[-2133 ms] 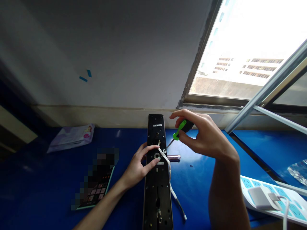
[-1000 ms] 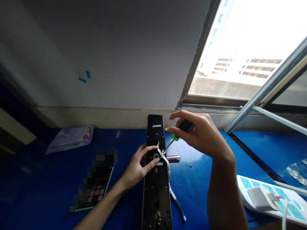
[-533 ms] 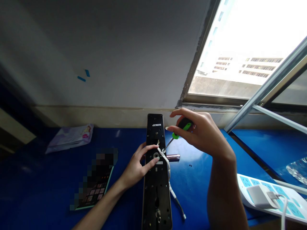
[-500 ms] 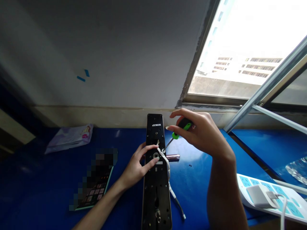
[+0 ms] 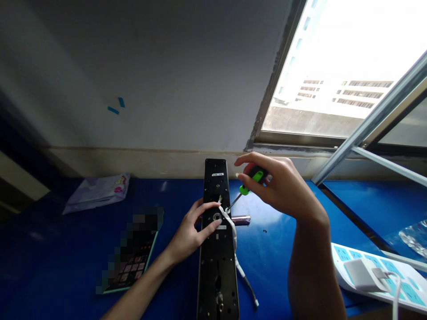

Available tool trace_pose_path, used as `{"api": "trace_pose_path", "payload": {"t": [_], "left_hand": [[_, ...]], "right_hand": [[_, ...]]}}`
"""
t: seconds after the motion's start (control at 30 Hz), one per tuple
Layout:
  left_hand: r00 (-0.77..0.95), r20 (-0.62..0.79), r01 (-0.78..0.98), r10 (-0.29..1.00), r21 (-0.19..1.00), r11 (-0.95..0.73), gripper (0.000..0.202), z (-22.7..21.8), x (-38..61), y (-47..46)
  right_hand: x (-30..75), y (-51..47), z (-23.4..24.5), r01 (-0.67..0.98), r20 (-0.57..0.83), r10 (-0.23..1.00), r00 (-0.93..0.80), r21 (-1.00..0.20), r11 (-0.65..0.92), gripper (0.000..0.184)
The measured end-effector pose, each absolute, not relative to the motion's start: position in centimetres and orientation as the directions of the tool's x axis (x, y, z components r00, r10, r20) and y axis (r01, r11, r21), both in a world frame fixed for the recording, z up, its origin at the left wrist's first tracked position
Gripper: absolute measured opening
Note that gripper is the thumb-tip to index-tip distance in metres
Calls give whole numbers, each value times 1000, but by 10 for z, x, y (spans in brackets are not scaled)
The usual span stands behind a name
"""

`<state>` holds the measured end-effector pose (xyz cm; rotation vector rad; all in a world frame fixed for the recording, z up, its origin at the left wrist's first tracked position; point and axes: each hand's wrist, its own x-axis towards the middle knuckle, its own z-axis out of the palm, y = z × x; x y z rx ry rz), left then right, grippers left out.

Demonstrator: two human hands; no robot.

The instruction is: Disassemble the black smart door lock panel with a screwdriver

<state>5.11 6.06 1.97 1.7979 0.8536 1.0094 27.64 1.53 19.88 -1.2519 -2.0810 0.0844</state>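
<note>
1. Blue tabletop [image 5: 276, 249], below a bright window [image 5: 347, 53] at far right: a long black panel [image 5: 218, 249] lies at center, pointing toward the wall.
2. Left hand [image 5: 195, 226] spreads its fingers apart on the panel, index fingertip at a white-sleeved cable [image 5: 235, 233].
3. Right hand [image 5: 278, 186] has fingers clamped on a green-and-black screwdriver [image 5: 244, 190], slanting to the panel's right edge; the tip's seating is too small to tell.
4. Good technique likely means bracing the panel, pressing along the shaft and sparing the cable.

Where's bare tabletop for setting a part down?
The blue tabletop looks bare left of the mint-edged device, below the purple packet, and between that packet and the black panel. Crowded: mid-panel, where the left hand, white cable and screwdriver cluster.
</note>
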Motion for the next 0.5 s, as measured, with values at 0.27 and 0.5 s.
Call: {"api": "trace_pose_path", "payload": {"t": [0.27,0.5], "left_hand": [[432,282,150,857,914,-377,37,17,51,61],[447,261,169,856,915,-367,40,18,49,61]], "right_hand": [[274,15,198,758,507,817,-274,-409,508,21],[278,13,201,741,538,793,-288,-399,540,37]]}}
